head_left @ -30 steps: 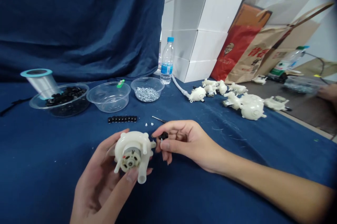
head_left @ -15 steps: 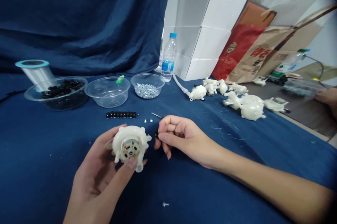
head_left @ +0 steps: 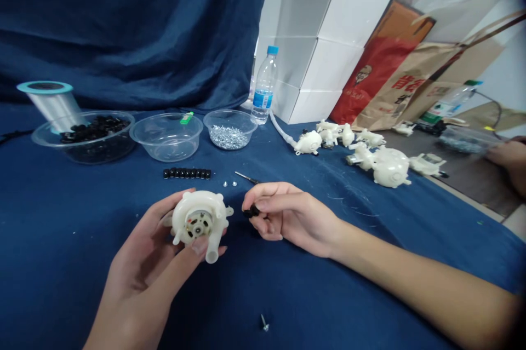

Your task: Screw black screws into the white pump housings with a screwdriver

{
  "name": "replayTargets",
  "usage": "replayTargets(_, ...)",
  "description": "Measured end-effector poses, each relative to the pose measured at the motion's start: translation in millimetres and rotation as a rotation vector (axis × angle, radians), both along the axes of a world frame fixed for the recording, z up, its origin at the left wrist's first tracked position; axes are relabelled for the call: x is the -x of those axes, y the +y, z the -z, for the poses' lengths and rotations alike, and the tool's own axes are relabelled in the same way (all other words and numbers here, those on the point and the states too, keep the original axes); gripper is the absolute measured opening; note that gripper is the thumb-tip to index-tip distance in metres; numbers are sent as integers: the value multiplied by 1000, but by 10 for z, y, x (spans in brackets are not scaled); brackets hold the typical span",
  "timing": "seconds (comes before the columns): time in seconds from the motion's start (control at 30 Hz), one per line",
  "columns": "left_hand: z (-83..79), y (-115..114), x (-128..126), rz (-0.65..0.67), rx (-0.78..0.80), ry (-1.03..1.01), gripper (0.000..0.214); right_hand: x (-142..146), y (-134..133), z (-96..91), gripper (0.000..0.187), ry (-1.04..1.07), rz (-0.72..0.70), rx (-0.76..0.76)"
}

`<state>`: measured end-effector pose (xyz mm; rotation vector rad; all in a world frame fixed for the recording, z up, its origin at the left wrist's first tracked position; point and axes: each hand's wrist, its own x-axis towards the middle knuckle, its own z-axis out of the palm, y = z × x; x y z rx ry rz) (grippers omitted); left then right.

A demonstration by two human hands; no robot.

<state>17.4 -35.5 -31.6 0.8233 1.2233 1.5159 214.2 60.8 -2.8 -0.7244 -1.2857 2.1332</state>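
My left hand cradles a white plastic pump housing, with its small metal motor facing up towards me. My right hand is just right of the housing, not touching it, and pinches a small black part between thumb and fingers. Beyond my hands lie a row of black rubber pieces, two tiny screws and a thin screwdriver. A loose screw lies on the blue cloth near the bottom edge.
Clear plastic bowls hold black parts and silver screws, beside a third bowl. A water bottle stands behind them. Several white pump assemblies lie at right, near a co-worker's hand.
The whole scene has shifted slightly in view as my head moves, bringing the loose screw further in. The pump has turned a little in my left hand, and my right hand now shows the black part.
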Motion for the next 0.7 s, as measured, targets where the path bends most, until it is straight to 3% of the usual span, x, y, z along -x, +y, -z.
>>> replayTargets(0.17,-27,33,-16,-3,-9,-22,56,-3,25,12,12,-12,22,45)
replayTargets(0.33,-53,26,-28,29,-6,-7,63,11,0,27,21,-60,14,-72)
replayTargets(0.43,-88,-9,-4,73,38,86,64,20,-14,40,18,-90,-5,-143)
replayTargets(0.6,-134,-77,147,341,-2,466,31,25,-17,46,28,-112,-17,-205)
replayTargets(0.7,-160,-110,225,300,-90,836,24,26,-23,25,24,-129,-13,-223)
